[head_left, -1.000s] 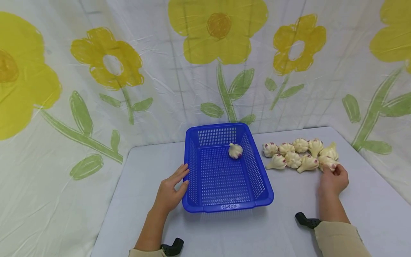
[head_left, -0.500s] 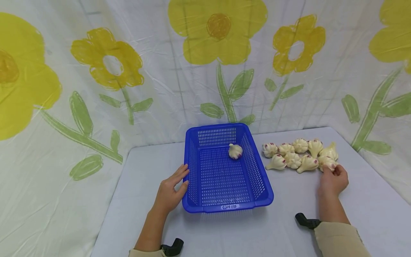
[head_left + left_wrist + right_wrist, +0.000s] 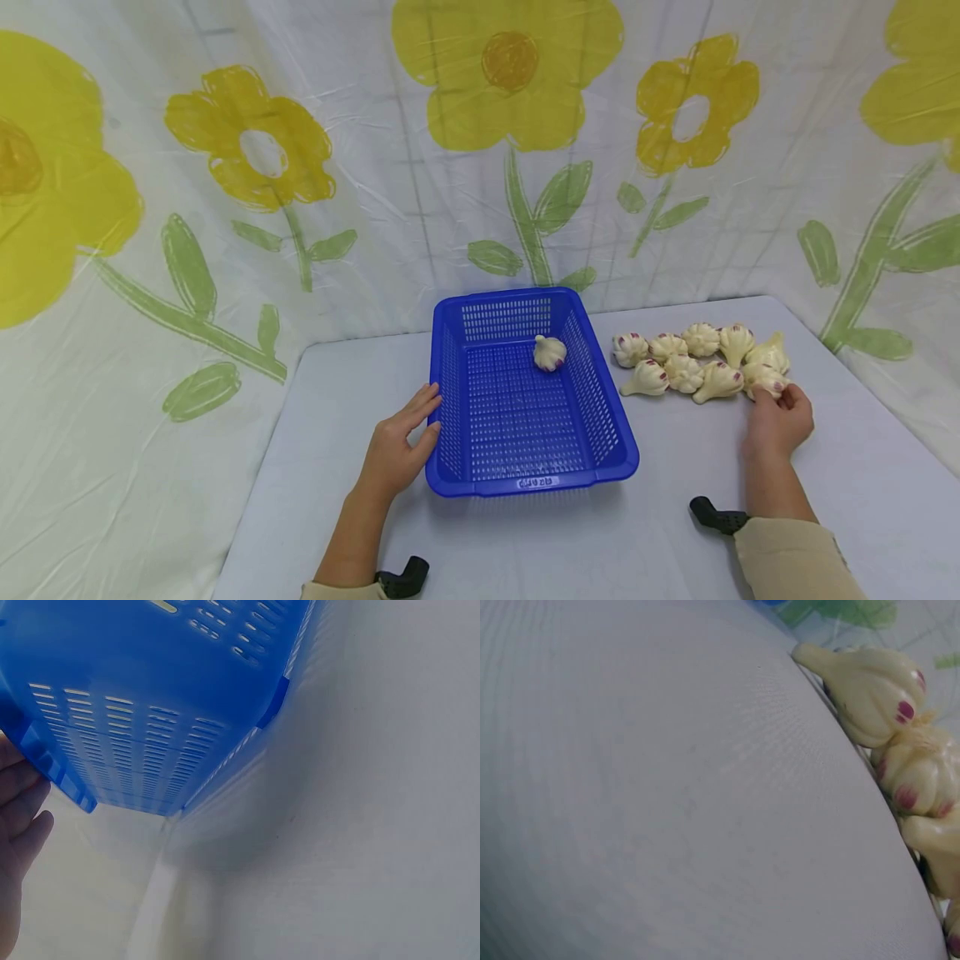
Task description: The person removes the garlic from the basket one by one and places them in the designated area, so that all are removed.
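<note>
A blue plastic basket (image 3: 532,487) with slotted walls stands mid-table, and one garlic bulb (image 3: 550,353) lies inside it near the right wall. Against the basket's left rim rest the straight fingers of my left hand (image 3: 396,450); the left wrist view shows that hand (image 3: 16,817) beside the rim from below. At the right, my right hand (image 3: 780,421) pinches a garlic bulb (image 3: 765,381) at the near right end of a cluster, with thumb and fingers partly covering it. In the right wrist view, neighbouring garlic bulbs (image 3: 874,694) show, but the hand does not.
Several cream garlic bulbs with purple marks, such as the front-left garlic bulb (image 3: 647,379), lie packed in two rows right of the basket. The white tablecloth (image 3: 517,554) meets a flower-printed curtain (image 3: 375,250) at the back.
</note>
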Demonstrator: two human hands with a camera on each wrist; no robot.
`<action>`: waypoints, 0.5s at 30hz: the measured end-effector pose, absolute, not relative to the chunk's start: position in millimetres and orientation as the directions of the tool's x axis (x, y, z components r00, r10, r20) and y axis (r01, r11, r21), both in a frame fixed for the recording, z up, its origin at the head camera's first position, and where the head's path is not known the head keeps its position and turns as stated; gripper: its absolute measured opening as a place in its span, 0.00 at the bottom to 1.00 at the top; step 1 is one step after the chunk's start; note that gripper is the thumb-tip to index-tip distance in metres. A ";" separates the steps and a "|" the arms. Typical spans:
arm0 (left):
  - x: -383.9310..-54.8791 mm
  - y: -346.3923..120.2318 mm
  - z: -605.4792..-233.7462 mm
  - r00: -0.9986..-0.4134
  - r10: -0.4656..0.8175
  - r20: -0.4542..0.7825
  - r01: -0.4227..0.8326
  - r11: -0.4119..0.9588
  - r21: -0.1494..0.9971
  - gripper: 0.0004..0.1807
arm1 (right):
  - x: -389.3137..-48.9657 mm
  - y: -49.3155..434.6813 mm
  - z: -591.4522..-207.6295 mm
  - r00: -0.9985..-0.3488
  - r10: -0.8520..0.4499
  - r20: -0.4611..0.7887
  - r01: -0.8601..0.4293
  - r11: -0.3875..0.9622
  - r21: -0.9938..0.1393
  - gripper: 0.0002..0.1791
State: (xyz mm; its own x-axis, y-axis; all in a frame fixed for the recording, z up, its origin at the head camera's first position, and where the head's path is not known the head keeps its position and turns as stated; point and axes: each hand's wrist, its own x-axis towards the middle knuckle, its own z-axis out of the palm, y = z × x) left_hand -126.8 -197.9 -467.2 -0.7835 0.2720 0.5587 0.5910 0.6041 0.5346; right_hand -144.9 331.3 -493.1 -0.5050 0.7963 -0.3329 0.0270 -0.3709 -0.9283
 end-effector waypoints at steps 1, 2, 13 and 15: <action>-126.6 -198.2 -467.4 -0.784 0.270 0.559 0.591 0.603 0.537 0.21 | -145.4 331.0 -492.8 -0.505 0.797 -0.333 0.026 -0.371 -0.928 0.34; -126.3 -198.4 -467.3 -0.787 0.268 0.556 0.588 0.601 0.542 0.21 | -145.9 330.8 -492.4 -0.504 0.797 -0.333 0.024 -0.372 -0.928 0.34; -125.2 -198.8 -465.7 -0.788 0.277 0.550 0.590 0.597 0.545 0.22 | -144.0 333.6 -486.3 -0.495 0.779 -0.384 0.012 -0.436 -0.900 0.38; -124.8 -198.5 -465.6 -0.788 0.275 0.551 0.589 0.594 0.547 0.22 | -143.3 332.5 -483.0 -0.496 0.785 -0.372 0.018 -0.419 -0.908 0.37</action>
State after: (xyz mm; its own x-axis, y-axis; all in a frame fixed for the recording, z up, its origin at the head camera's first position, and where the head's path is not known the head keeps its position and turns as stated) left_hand -124.8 -198.5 -465.6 -0.7882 0.2747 0.5507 0.5895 0.5940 0.5474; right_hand -143.3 332.5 -483.0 -0.4960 0.7847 -0.3719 0.0180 -0.4189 -0.9079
